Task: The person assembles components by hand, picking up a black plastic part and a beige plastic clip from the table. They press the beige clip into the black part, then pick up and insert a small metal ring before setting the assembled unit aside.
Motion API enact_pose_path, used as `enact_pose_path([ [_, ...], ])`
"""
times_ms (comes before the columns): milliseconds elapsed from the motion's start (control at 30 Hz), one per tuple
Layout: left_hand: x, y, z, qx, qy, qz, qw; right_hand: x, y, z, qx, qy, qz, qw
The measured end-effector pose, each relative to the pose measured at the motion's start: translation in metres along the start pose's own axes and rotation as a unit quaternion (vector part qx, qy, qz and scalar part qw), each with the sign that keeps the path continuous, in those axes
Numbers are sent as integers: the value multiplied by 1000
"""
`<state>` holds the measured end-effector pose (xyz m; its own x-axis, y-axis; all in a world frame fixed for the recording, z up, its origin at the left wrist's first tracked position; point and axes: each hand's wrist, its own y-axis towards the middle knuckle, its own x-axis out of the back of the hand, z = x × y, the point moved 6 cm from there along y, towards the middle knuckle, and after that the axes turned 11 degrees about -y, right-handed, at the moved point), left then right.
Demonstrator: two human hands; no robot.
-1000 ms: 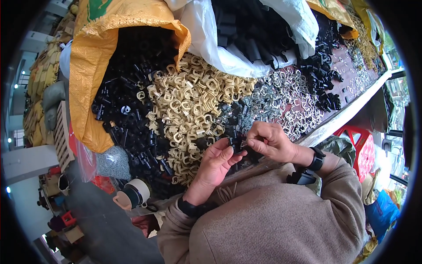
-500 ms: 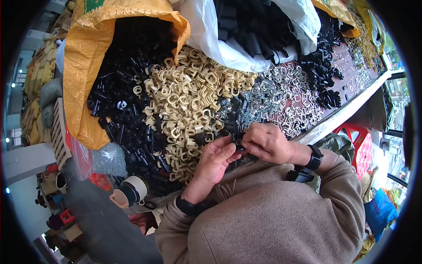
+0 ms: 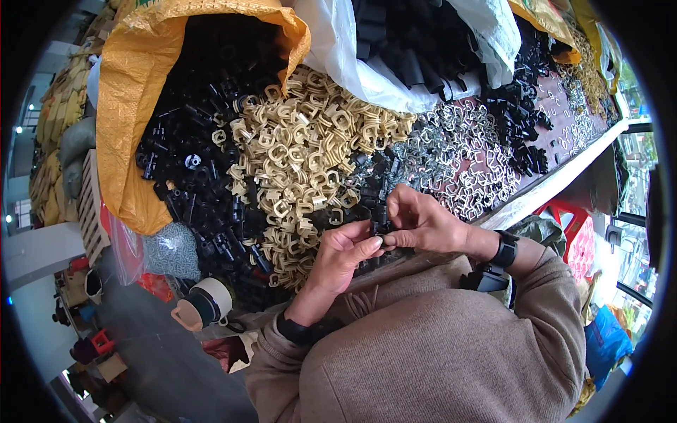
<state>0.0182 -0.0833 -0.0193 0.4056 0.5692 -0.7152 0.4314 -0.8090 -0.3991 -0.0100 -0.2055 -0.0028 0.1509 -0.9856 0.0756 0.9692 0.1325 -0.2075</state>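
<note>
My left hand point(image 3: 337, 259) and my right hand point(image 3: 429, 227) meet at the table's near edge. A small black plastic part point(image 3: 379, 217) stands up between them. The left fingers are closed around its lower end, partly hiding it. My right thumb presses in close to the left thumb tip, while the right fingers curl along the part's other side. Just beyond my hands lie a heap of cream plastic clips point(image 3: 303, 155) and small silvery metal pieces point(image 3: 403, 158).
Loose black fittings point(image 3: 211, 204) spill from an orange woven sack point(image 3: 130, 134) at left. A white sack point(image 3: 384, 88) holds black tubes. Bent metal clips point(image 3: 472, 162) spread to the right. A cup point(image 3: 208, 302) and a bag of screws point(image 3: 173, 252) are at lower left.
The right fingers have opened out and lifted a little from their tighter pinch. More of the black part now shows upright between my hands. The view has shifted slightly.
</note>
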Motion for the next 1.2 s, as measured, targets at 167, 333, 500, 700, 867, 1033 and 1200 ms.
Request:
enact_pose_path([
  [167,9,-14,-18,-29,-7,-27,999,-4,13,6,36,-40,99,994],
  [333,38,-29,-33,-114,-56,-143,981,-14,45,24,276,-589,-34,759],
  [500,44,-30,-28,-150,-34,-174,973,-27,54,29,319,-614,12,722],
  [700,35,-20,-25,-142,-30,-102,984,-24,36,40,262,-451,38,853],
  [867,18,-15,-27,-131,-118,-26,984,-12,28,40,221,-272,19,936],
  [1033,22,-18,-21,-104,-143,-22,984,-9,20,33,194,-211,20,958],
  [1200,24,-21,-24,-68,-70,-31,995,2,16,49,210,-220,16,953],
])
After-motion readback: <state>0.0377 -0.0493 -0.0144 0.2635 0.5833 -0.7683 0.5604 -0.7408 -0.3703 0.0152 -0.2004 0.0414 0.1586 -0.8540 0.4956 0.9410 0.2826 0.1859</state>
